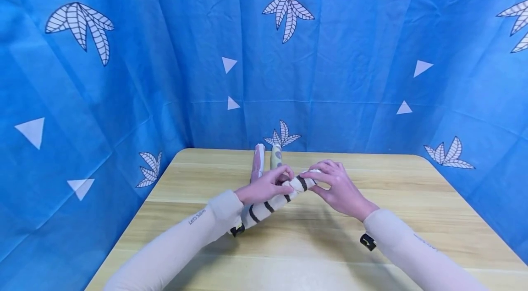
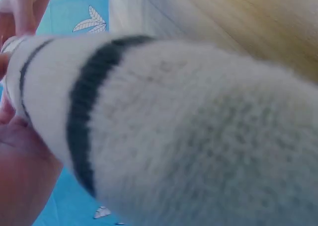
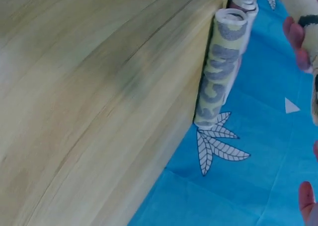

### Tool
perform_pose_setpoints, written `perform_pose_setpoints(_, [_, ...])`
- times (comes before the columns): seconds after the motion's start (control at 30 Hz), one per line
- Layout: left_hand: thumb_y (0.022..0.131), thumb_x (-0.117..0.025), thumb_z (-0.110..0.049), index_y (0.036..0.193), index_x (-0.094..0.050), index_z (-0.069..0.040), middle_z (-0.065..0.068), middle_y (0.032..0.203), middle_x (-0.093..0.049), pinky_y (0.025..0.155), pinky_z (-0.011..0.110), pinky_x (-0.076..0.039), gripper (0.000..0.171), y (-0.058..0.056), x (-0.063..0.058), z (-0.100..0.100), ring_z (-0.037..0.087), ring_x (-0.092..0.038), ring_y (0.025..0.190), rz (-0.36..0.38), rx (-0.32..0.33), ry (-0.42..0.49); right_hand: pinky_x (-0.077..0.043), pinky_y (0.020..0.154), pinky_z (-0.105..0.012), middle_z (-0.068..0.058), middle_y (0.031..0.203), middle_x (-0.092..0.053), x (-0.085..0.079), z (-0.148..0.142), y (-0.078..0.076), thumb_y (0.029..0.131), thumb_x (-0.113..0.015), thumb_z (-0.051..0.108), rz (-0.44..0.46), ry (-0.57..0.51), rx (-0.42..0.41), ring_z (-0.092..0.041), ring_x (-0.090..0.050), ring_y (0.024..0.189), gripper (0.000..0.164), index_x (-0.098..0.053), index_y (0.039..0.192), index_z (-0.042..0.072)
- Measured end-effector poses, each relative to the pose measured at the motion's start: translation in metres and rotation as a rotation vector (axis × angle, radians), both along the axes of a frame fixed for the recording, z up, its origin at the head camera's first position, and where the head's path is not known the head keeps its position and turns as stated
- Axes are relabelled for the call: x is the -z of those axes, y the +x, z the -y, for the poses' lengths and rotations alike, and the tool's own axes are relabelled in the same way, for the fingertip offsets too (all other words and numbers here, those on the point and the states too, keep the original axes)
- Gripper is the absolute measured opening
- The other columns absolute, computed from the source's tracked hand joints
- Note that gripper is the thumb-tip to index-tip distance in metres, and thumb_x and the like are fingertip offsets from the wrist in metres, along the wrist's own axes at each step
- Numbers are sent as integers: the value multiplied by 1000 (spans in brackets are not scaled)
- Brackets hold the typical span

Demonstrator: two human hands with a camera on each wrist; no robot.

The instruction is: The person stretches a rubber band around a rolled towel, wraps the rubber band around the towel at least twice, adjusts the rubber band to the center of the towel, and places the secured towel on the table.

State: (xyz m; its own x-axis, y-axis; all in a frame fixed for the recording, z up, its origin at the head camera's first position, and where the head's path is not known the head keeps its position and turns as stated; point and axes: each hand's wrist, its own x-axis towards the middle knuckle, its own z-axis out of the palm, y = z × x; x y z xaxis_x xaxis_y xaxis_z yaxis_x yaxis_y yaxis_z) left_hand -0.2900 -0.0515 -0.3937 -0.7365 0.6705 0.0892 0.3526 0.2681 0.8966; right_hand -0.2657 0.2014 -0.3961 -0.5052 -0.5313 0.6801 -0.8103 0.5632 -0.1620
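Note:
A fuzzy white cloth roll (image 1: pixel 261 210) with black stripes slants up from lower left to upper right above the table. My left hand (image 1: pixel 265 186) pinches it near its middle, thumb and fingers on its upper side. The far right end is held between the thumb and fingers of my right hand (image 1: pixel 340 189). Up close in the left wrist view, the roll's striped pile (image 2: pixel 144 116) fills most of the picture. Only part of the striped roll (image 3: pixel 299 2) shows at the right edge of the right wrist view.
Behind my left hand, a pink roll (image 1: pixel 257 162) and a pale green roll with grey patches (image 1: pixel 276 157) lie side by side at the table's back edge. The wooden table (image 1: pixel 396 199) meets a blue patterned curtain (image 1: pixel 350 66) behind and at both sides.

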Motion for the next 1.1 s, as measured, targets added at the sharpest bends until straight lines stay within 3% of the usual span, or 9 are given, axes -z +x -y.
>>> perform_pose_setpoints(0.1, [94,-73,-25,115,-49,-21,2,108,-66,72,23,-55,31,7,1,-2,11,-65,86,-196,-33,-70,-34,87,-41,3,111,-70,1,1,-1,78,-85,9,22,-29,19,-18,-57,110,43,-74,117,23])
perform_pose_setpoints(0.3, [90,-77,-21,129,-55,-23,-1,126,-66,89,22,-55,45,20,4,-4,11,-69,100,-799,-138,-316,-30,86,-40,3,106,-72,1,2,-1,77,-86,9,70,-103,70,-20,-61,103,39,-75,113,19])
perform_pose_setpoints(0.4, [90,-76,-16,131,-58,-23,1,121,-69,87,24,-56,45,21,5,-4,13,-72,94,-973,-149,-371,-30,87,-40,3,103,-73,0,3,1,76,-86,10,72,-102,103,-19,-62,101,37,-75,110,18])
perform_pose_setpoints(0.53, [91,-74,-14,129,-61,-22,0,113,-69,85,22,-56,41,20,5,-5,12,-70,90,-1056,-141,-407,-31,88,-42,4,99,-74,0,4,2,76,-86,13,68,-90,160,-19,-63,98,33,-77,106,19])
perform_pose_setpoints(0.8, [90,-75,-18,117,-65,-19,-2,107,-68,84,21,-56,29,19,11,-9,8,-67,85,-1067,-143,-468,-31,90,-44,7,97,-75,1,8,6,79,-84,15,150,-63,207,-16,-65,95,28,-77,105,22])
perform_pose_setpoints(0.97, [89,-74,-17,105,-66,-19,-4,101,-64,81,19,-55,18,17,17,-12,7,-63,80,-1093,-149,-452,-31,91,-46,7,97,-75,0,7,7,80,-84,15,167,-51,215,-15,-65,95,26,-77,104,22])
perform_pose_setpoints(1.1, [90,-72,-14,95,-62,-18,-3,100,-61,79,18,-54,11,15,20,-11,7,-60,80,-1104,-116,-426,-30,91,-45,6,99,-76,0,5,6,81,-83,15,258,-71,216,-16,-66,95,23,-78,103,21])
